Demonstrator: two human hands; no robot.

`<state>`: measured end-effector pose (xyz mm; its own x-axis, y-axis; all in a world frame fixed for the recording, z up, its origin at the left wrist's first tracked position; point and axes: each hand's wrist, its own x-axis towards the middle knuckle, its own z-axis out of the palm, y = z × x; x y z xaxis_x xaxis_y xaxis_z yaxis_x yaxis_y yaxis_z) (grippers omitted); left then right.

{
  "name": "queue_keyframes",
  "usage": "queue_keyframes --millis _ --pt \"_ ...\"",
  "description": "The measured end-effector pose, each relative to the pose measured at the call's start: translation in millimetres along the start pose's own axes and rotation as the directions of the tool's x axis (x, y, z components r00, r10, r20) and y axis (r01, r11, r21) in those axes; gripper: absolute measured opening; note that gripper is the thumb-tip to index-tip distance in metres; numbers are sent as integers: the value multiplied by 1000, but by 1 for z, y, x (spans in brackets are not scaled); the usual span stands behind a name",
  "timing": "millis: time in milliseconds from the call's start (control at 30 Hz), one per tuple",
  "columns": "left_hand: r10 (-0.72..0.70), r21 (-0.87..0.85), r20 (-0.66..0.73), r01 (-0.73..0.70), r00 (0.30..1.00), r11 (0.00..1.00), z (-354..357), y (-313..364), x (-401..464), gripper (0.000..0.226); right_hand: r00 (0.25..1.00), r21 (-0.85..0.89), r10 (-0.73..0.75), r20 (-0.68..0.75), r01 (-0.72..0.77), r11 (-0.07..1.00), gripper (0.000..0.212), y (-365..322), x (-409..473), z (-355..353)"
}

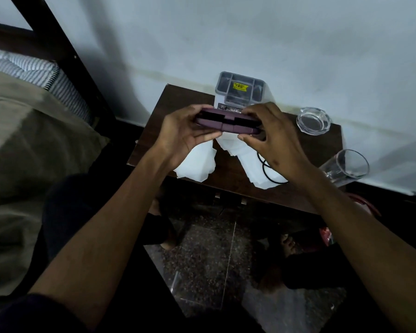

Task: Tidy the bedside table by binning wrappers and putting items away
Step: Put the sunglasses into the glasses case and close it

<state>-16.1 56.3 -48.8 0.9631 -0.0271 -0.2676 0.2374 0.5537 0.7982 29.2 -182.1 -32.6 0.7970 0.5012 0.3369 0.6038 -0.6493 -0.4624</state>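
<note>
A flat dark purple case [226,122] is held level above the dark wooden bedside table [305,150]. My left hand [178,138] grips its left end and my right hand [271,140] grips its right end. Under the case lie white crumpled wrappers or tissues [197,164], with more of them [252,169] to the right. A black cable loop [269,174] rests on the right-hand white pieces, partly hidden by my right hand.
A grey lidded container with a yellow sticker [240,88] stands at the back against the wall. A glass ashtray [313,120] sits at the back right, and a drinking glass [346,168] lies at the right edge. A bed with an olive blanket [34,145] is on the left.
</note>
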Motion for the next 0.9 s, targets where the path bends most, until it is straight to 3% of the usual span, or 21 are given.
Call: queue_keyframes --millis 100,200,267,500,600,900 --pt "79 152 25 -82 997 985 1 0 -1 44 1000 3 0 -2 0 1000 47 0 1 2" --pt "253 447 40 -244 967 860 3 -3 -1 55 1000 1 6 -10 -6 1000 47 1 2 3" --pt "331 541 45 -302 942 785 3 -4 -1 55 1000 14 8 -11 -8 1000 47 1 2 4" --pt "414 592 79 -377 907 713 0 -7 2 49 999 58 30 42 -32 998 51 -1 4 3" --pt "412 583 89 -383 907 717 -1 -10 4 48 998 53 1 68 -5 999 51 -8 8 5" --pt "411 566 74 -378 909 733 -2 -8 2 48 995 153 103 -1 -102 983 51 -18 9 11"
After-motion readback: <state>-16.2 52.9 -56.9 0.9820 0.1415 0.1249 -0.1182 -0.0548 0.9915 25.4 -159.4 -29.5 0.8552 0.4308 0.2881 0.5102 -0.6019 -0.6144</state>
